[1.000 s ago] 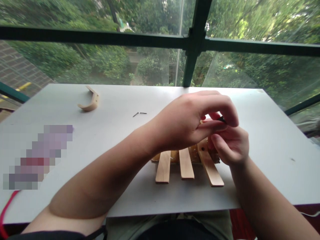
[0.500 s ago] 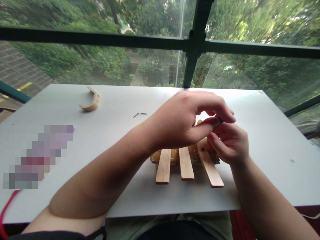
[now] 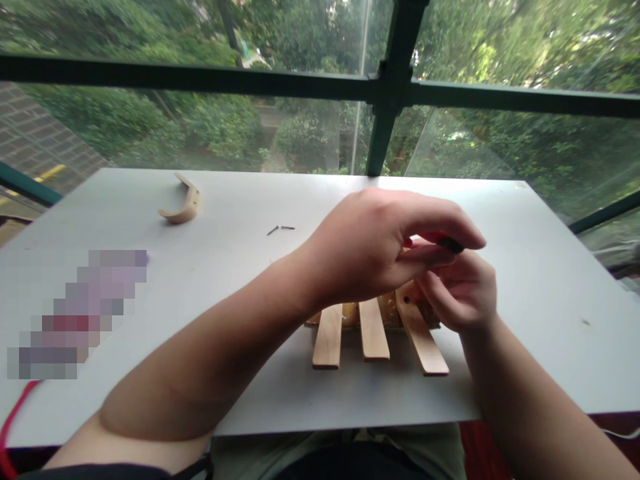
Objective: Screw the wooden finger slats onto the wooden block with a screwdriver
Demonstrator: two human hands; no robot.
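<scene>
A small wooden assembly (image 3: pixel 373 330) with three slats sticking toward me lies on the white table (image 3: pixel 225 293). My left hand (image 3: pixel 380 247) hovers over its far part, fingers pinched on a red-and-black tool handle (image 3: pixel 443 241). My right hand (image 3: pixel 463 293) sits just to the right and below, fingers curled against the rightmost slat beside a dark hole; what it holds is hidden. The far part of the assembly is covered by both hands.
A curved wooden piece (image 3: pixel 181 200) rests at the table's far left. Two small dark screws (image 3: pixel 280 229) lie near the middle back. A blurred patch (image 3: pixel 80 313) covers something at the left. A red cord (image 3: pixel 13 420) hangs off the near left edge. Windows stand behind.
My left hand has twisted slightly, its fingers stretching farther right over the tool handle. My right hand has barely shifted. The wooden pieces have stayed put.
</scene>
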